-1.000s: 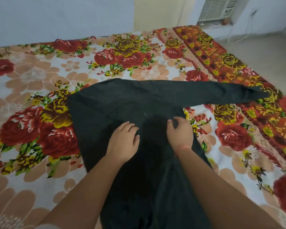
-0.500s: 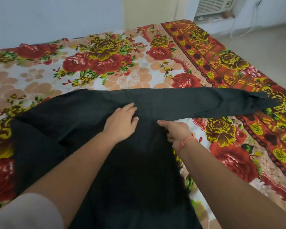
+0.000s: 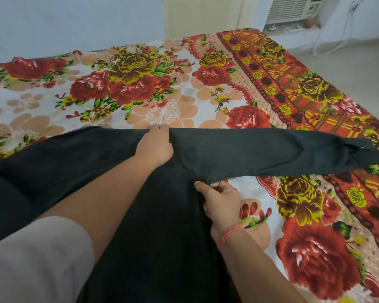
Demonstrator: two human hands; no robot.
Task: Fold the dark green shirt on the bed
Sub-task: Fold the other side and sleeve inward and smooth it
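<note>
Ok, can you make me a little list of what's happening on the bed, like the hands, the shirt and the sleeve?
shirt: dark green shirt, lying on the flowery bedsheet
sleeve: long sleeve, stretched out to the right
left hand: left hand grips the shirt's far edge
right hand: right hand pinches the cloth just under where the sleeve joins the body
folded yet: sleeve not folded in yet
behind the bed: white vented unit by the wall
</note>
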